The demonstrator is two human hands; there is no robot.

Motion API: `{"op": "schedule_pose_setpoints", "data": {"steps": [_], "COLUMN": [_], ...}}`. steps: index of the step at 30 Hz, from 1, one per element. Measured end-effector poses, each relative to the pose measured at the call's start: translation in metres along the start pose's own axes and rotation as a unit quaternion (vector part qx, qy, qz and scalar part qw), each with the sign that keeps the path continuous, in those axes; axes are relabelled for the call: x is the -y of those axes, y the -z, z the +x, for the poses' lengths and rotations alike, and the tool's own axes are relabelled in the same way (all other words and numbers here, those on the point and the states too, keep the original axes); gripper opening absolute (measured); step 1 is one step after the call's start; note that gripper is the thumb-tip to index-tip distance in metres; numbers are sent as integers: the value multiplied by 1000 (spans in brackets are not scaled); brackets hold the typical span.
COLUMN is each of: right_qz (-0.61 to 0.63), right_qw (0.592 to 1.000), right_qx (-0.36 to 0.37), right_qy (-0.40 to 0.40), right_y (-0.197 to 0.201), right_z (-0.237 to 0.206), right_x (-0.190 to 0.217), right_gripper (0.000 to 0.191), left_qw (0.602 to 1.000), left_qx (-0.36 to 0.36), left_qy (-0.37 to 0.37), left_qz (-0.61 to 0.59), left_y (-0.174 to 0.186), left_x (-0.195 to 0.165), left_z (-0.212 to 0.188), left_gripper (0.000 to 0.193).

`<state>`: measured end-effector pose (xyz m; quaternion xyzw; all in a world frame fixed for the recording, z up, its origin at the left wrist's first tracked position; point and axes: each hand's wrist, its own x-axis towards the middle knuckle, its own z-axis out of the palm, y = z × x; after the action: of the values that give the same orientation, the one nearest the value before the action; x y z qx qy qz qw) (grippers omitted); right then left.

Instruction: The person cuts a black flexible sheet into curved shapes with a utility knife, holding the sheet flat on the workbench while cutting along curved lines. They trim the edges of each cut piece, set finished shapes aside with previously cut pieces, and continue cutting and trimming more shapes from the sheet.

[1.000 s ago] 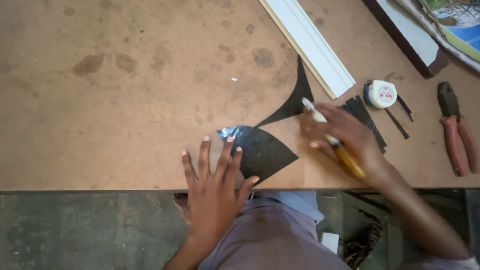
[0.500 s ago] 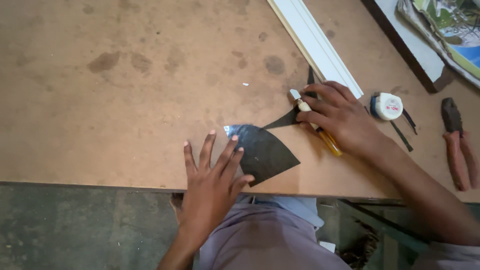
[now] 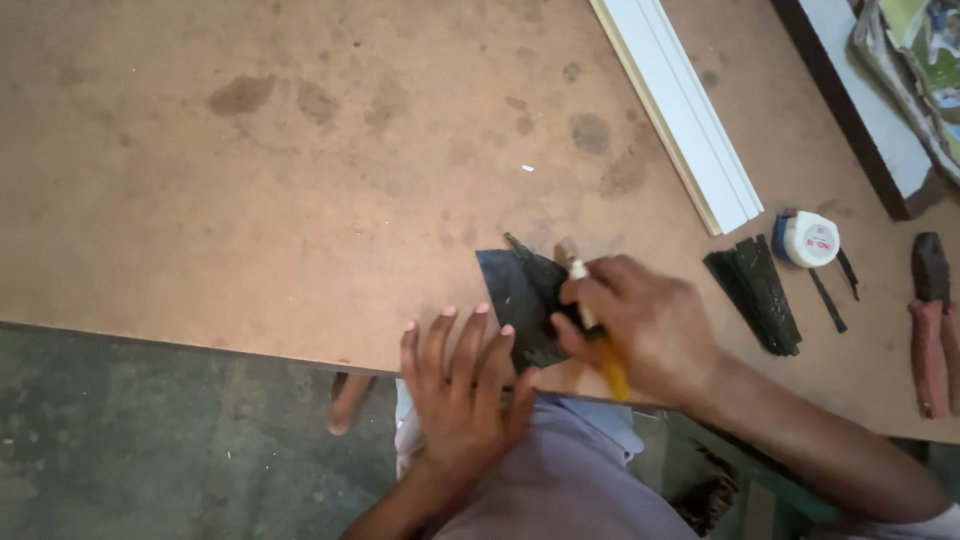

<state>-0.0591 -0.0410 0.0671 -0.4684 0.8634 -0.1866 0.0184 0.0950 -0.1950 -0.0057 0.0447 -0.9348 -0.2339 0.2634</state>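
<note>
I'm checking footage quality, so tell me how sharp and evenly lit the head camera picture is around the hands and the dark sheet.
Head view: soft, even light, no hard shadows. Left hand and right hand are slightly motion-blurred. The dark sheet shows a faint bluish sheen at its left edge. The brown board stays fairly sharp; the pliers are cut by the frame edge.

I see the sheet piece (image 3: 520, 300) on the tabletop (image 3: 250, 200) at its near edge. My left hand (image 3: 460, 385) lies flat just left of it, fingers (image 3: 478, 335) touching its edge. My right hand (image 3: 640, 320) rests over its right side, holding a utility knife (image 3: 598, 335). Right of that: offcut strips (image 3: 755, 292), then tape measure (image 3: 808, 238), then pliers (image 3: 932, 325) far right. Moulding strip (image 3: 680, 110) lies behind, running diagonally.
</note>
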Motion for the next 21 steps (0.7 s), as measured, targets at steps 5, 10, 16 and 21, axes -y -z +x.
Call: {"op": "schedule_pose_setpoints", "data": {"steps": [5, 10, 16, 21], "right_qz": [37, 127, 157, 188], "right_qw": [998, 987, 981, 968], "right_qx": [-44, -71, -84, -110], "right_qy": [36, -70, -75, -126], "right_y": [-11, -14, -18, -22], "right_z": [-4, -16, -50, -70], "right_x": [3, -14, -15, -17], "right_gripper": [39, 30, 29, 28], "left_qw": [988, 984, 967, 963], "left_qx": [144, 171, 245, 246], "left_qy": [39, 29, -71, -72], "left_qz": [31, 48, 9, -88], "left_y": [-13, -11, 1, 6], "left_x": [-9, -8, 15, 21], "left_z": [3, 14, 48, 64], "left_gripper": [82, 79, 74, 65]}}
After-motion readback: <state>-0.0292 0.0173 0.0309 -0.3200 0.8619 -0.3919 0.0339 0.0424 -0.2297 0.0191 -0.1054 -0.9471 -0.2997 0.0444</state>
